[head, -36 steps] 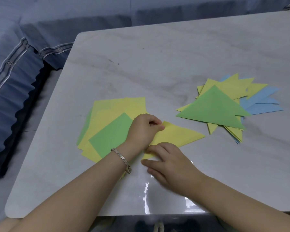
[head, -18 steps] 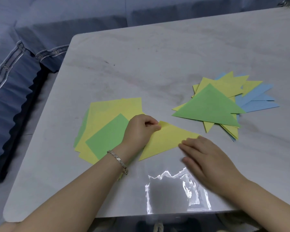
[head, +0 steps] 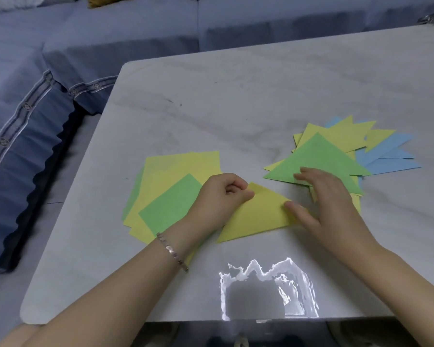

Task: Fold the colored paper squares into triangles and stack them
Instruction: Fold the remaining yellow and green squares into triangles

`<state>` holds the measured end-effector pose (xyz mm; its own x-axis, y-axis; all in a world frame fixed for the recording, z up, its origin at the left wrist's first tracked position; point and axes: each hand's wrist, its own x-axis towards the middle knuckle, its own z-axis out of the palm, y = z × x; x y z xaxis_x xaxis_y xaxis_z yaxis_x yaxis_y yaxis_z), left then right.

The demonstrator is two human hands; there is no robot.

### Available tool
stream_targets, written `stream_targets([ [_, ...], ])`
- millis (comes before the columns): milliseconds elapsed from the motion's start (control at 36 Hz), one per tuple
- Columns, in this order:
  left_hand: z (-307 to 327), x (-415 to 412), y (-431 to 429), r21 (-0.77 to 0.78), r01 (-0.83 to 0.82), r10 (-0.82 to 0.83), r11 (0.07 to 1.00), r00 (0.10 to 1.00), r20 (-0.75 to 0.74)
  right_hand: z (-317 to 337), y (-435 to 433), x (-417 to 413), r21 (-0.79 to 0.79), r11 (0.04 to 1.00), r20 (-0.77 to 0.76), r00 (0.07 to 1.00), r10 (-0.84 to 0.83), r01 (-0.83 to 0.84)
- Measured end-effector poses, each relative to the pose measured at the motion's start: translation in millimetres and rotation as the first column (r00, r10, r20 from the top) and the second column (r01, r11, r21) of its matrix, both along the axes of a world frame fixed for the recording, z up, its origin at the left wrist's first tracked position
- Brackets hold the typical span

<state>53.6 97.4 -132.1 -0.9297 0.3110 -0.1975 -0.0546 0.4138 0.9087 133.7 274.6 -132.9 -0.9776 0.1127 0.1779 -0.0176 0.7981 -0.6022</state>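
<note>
A yellow paper folded into a triangle [head: 257,216] lies flat on the table in front of me. My left hand [head: 221,196] is curled into a loose fist and pinches the triangle's top corner. My right hand [head: 328,199] lies flat with spread fingers over the triangle's right tip, thumb pressing on the paper. To the left sits a pile of unfolded squares [head: 176,186], yellow with one green sheet on top. To the right lies the stack of folded triangles [head: 321,159], a green one on top, yellow and blue ones fanned beneath.
The marble-look table [head: 236,96] has a rounded left edge and a bright light reflection near its front edge. A blue sofa [head: 35,121] runs along the left and back sides.
My right hand has slid rightward along the yellow triangle's lower fold to its right tip, near the triangle stack. My left hand has stayed on the top corner.
</note>
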Motion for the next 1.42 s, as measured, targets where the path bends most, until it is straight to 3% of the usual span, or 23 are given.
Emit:
stream_targets([
  [111, 11.8, 8.9, -4.8, 0.115, 0.000, 0.000, 0.993, 1.000, -0.008, 12.5, -10.4, -13.0, -0.334, 0.941, 0.078, 0.994, 0.081, -0.051],
  [194, 14.4, 11.4, -16.1, 0.117, -0.046, 0.050, 0.992, 0.998, -0.037, 9.9, -8.1, -18.9, -0.305, 0.952, 0.039, 0.998, 0.052, -0.038],
  [278, 9.0, 7.3, -39.8, -0.176, -0.154, 0.127, 0.972, 0.979, -0.159, 6.3, 5.9, -26.1, -0.264, 0.955, -0.001, 0.990, -0.138, 0.133],
  [333, 3.6, 2.8, -60.1, -0.461, -0.177, 0.082, 0.869, 0.972, -0.220, 3.8, 18.1, -30.8, -0.242, 0.935, 0.013, 0.964, -0.264, 0.260],
  [389, 1.3, -1.6, -77.7, -0.645, -0.188, 0.054, 0.741, 0.974, -0.222, -0.3, 27.7, -32.3, -0.106, 0.940, 0.028, 0.946, -0.323, 0.324],
  [472, -2.1, -6.4, -95.2, -0.799, -0.139, 0.022, 0.586, 0.987, -0.156, -4.6, 26.5, -29.2, 0.083, 0.934, -0.010, 0.938, -0.347, 0.347],
  [583, -3.2, -12.5, -103.7, -0.827, -0.090, 0.047, 0.555, 0.996, -0.077, -4.2, 1.7, -23.9, 0.068, 0.988, 0.020, 0.990, -0.141, 0.139],
  [667, -1.8, -17.1, -103.4, -0.802, -0.119, 0.054, 0.586, 0.993, -0.108, -3.4, -18.4, -19.6, 0.049, 0.998, 0.095, 0.995, 0.030, -0.034],
  [806, 2.6, -18.8, -107.3, -0.685, -0.272, 0.080, 0.675, 0.951, -0.298, -4.5, -40.8, -9.2, 0.042, 0.966, 0.136, 0.960, 0.247, -0.254],
  [917, 6.2, -21.8, -114.7, -0.584, -0.351, 0.120, 0.732, 0.910, -0.396, -3.5, -48.2, -5.2, 0.028, 0.949, 0.143, 0.940, 0.309, -0.315],
  [1083, 17.4, -21.4, -118.9, -0.559, -0.439, 0.103, 0.704, 0.842, -0.530, -2.0, -48.3, -4.9, 0.018, 0.948, 0.111, 0.943, 0.313, -0.317],
  [1167, 28.9, -17.7, -109.5, -0.474, -0.432, 0.135, 0.768, 0.832, -0.539, 3.9, -48.7, -5.4, 0.027, 0.948, 0.060, 0.947, 0.315, -0.317],
  [1222, 37.6, -15.9, -98.4, -0.396, -0.379, 0.170, 0.836, 0.866, -0.470, 7.7, -48.7, -6.8, 0.087, 0.940, -0.047, 0.941, 0.334, -0.329],
  [1306, 49.8, -11.9, -77.7, -0.142, -0.251, 0.220, 0.957, 0.954, -0.205, 9.4, -45.6, -10.6, 0.231, 0.910, -0.162, 0.909, 0.385, -0.345],
  [1417, 52.7, -4.2, -57.4, 0.105, -0.138, 0.117, 0.985, 0.975, 0.187, 9.9, -36.8, -14.3, 0.315, 0.874, -0.261, 0.852, 0.455, -0.370],
])
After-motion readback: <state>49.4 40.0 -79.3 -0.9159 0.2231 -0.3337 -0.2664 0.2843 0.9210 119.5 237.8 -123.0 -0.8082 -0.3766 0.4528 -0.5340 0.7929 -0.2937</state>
